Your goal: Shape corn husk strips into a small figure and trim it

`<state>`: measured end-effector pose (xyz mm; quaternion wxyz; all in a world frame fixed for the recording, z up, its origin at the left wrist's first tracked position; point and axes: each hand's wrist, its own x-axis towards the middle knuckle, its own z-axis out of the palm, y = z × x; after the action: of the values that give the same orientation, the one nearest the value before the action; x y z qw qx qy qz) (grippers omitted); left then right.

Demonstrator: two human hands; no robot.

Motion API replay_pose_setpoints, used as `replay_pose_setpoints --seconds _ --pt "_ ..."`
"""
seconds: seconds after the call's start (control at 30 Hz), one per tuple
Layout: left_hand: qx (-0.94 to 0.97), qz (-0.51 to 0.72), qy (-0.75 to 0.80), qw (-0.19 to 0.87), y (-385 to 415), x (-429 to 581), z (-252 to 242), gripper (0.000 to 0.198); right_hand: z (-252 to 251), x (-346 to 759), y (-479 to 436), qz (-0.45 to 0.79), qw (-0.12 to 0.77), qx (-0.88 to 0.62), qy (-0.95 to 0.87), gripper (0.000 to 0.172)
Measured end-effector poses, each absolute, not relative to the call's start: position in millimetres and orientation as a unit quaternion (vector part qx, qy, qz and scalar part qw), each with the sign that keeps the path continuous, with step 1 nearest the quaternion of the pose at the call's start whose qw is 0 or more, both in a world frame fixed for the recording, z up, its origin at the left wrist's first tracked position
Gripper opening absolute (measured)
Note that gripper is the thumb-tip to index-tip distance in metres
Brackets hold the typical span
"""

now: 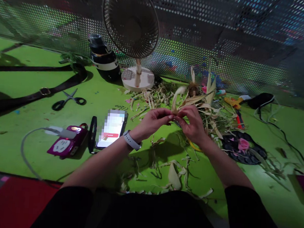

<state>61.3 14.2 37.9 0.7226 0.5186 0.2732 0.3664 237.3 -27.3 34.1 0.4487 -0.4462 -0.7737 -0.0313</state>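
Both hands meet over the middle of a green table, pinching the base of a pale, curled corn husk (pixel 178 96). My left hand (pixel 157 120) has its thumb and fingers pressed together on the husk from the left. From the right, my right hand (pixel 191 123) closes its fingertips on the same base. The husk's tip stands upward above the fingers. Behind it lies a heap of dried husk strips (pixel 158 97), with larger husks (pixel 209 86) sticking up at its right. Several loose scraps (pixel 174 176) lie on the table nearer my body.
Left of my hands lie a lit phone (pixel 111 128), a purple power bank (pixel 68 141) with a cable, and scissors (pixel 69 99). A fan (pixel 137 79) and black bottle (pixel 103 60) stand behind. At right are a yellow glue gun (pixel 233 102) and a dark dish (pixel 254 154).
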Motion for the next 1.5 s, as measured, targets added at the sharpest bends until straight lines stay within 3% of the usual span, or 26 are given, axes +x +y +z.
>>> replay_pose_setpoints --seconds 0.4,0.53,0.67,1.33,1.5 --pt "0.525 0.349 0.260 0.731 19 59 35 0.016 31 229 -34 0.022 0.475 -0.494 -0.728 0.009" --pt "0.505 0.341 0.261 0.749 18 59 38 0.022 30 226 -36 0.079 0.505 -0.483 -0.711 0.034" --pt "0.485 0.331 0.263 0.766 16 59 41 0.031 31 225 -36 0.106 0.503 -0.487 -0.706 0.042" --pt "0.496 0.332 0.270 0.756 18 60 35 0.019 35 224 -37 0.217 0.492 -0.510 -0.671 0.034" --pt "0.468 0.337 0.271 0.771 20 59 34 0.018 41 233 -32 0.280 0.521 -0.539 -0.600 0.018"
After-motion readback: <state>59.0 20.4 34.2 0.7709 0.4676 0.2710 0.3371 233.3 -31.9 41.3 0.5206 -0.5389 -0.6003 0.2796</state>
